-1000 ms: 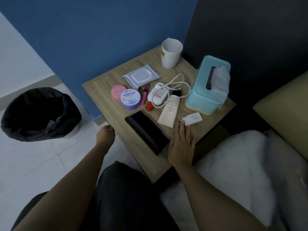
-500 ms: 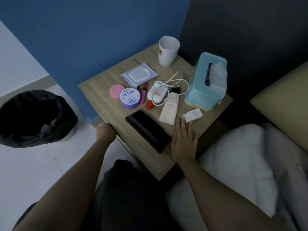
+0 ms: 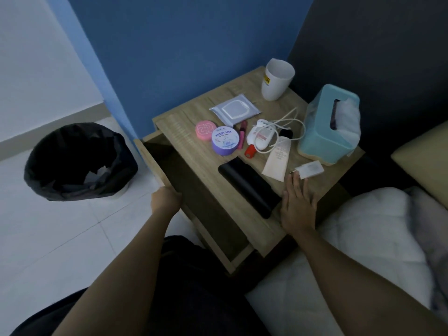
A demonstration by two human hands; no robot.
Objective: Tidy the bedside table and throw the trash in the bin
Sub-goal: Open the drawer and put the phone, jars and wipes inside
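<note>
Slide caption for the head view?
Left hand grips the open drawer front; right hand rests flat on the bedside table.

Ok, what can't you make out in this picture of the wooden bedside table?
Head view throughout.
Open wooden drawer: interior lost in shadow under the tabletop.
Left hand: fingers hidden behind its own knuckles at the drawer front.
Black-lined round bin: contents lost in the dark liner.
Yellow label on the white plastic cup: print too small.
</note>
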